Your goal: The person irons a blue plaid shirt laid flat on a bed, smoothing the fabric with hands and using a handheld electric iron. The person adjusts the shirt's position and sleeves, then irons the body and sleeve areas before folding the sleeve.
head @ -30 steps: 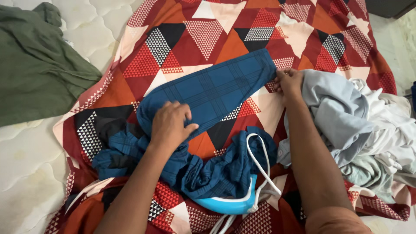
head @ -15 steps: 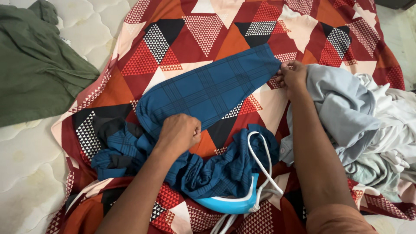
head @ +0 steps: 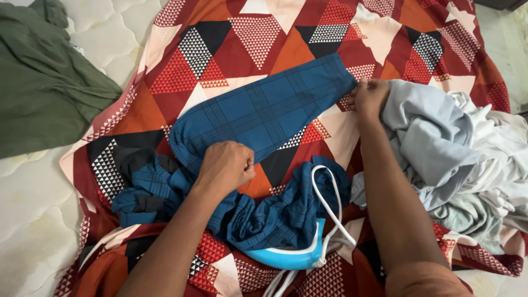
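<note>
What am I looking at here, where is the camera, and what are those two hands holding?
There is no machine here. A person wears the camera on their head, so the one picture looks down at their own two bare hands over a bed. A patterned sheet of red, orange, black and white triangles covers the white mattress. On it lies a blue checked garment with a white drawstring. The left hand is closed in a fist on the bunched middle of that garment. The right hand has a pinching grip on the end of the flat, stretched-out part. A pile of pale clothes lies at the right, and a green cloth at the far left.
</note>
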